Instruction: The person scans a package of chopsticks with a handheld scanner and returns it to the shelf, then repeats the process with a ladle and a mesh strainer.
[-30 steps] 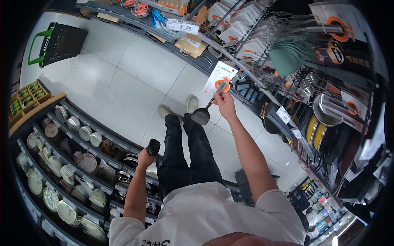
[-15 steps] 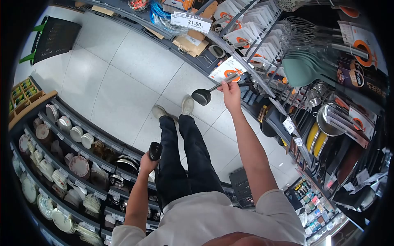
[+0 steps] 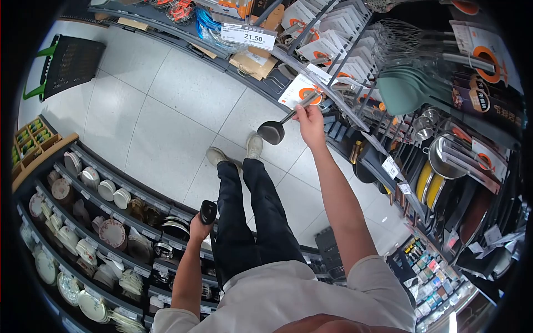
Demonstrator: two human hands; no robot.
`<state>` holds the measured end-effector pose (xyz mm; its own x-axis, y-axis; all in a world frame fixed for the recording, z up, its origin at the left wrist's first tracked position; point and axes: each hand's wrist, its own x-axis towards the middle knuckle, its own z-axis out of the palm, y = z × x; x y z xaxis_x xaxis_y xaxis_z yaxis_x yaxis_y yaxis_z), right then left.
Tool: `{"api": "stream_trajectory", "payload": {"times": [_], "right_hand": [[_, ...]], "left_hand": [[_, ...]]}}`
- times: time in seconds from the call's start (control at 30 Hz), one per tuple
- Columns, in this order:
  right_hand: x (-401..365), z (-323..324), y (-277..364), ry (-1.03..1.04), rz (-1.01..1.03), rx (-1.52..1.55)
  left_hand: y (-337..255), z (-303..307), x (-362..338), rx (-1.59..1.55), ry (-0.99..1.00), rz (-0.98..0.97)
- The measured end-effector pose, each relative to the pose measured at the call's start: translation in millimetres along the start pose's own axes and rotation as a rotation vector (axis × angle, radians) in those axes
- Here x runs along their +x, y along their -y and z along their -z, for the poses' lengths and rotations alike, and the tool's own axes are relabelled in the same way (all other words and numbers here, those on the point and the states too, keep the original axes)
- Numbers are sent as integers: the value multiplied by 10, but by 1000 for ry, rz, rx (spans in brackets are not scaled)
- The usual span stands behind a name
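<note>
My right hand (image 3: 312,125) is closed around the handle of a ladle (image 3: 271,133) with a dark bowl and a grey handle. A white and orange packaging card (image 3: 298,91) is right behind the handle, by the shelf edge. The ladle's bowl hangs over the floor, near my shoes. Lower on the left, my left hand (image 3: 199,226) is wrapped round a black object with a rounded end (image 3: 208,212), beside my leg. Most of that object is hidden by the hand, so its kind does not show.
To the right stands a rack with carded utensils (image 3: 333,41), green spatulas (image 3: 405,91), whisks (image 3: 388,36) and pans (image 3: 444,158). Shelves of bowls and plates (image 3: 112,233) line the left. A black basket with green handles (image 3: 72,65) is on the floor (image 3: 166,122) at the far left.
The view has shifted slightly. The ladle and my right hand have moved a little to the left in view, and the ladle's handle stands a bit steeper. Both hands keep their hold.
</note>
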<state>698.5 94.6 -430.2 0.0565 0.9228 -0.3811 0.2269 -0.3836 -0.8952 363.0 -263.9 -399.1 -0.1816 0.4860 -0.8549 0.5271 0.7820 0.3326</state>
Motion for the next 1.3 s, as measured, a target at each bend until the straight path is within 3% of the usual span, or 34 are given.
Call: {"api": "stream_trajectory", "payload": {"times": [0.73, 0.97, 1.1, 1.23, 1.3], "right_hand": [[340, -124, 77, -37, 28, -87], [907, -101, -100, -196, 186, -193], [991, -116, 113, -261, 27, -266], [1192, -131, -98, -305, 42, -284], [1239, -137, -183, -329, 62, -152]], "left_hand": [[4, -57, -50, -10, 9, -17], [32, -82, -105, -44, 14, 4], [40, -64, -168, -63, 15, 41], [116, -71, -186, -79, -8, 79], [166, -76, -166, -64, -44, 101]]}}
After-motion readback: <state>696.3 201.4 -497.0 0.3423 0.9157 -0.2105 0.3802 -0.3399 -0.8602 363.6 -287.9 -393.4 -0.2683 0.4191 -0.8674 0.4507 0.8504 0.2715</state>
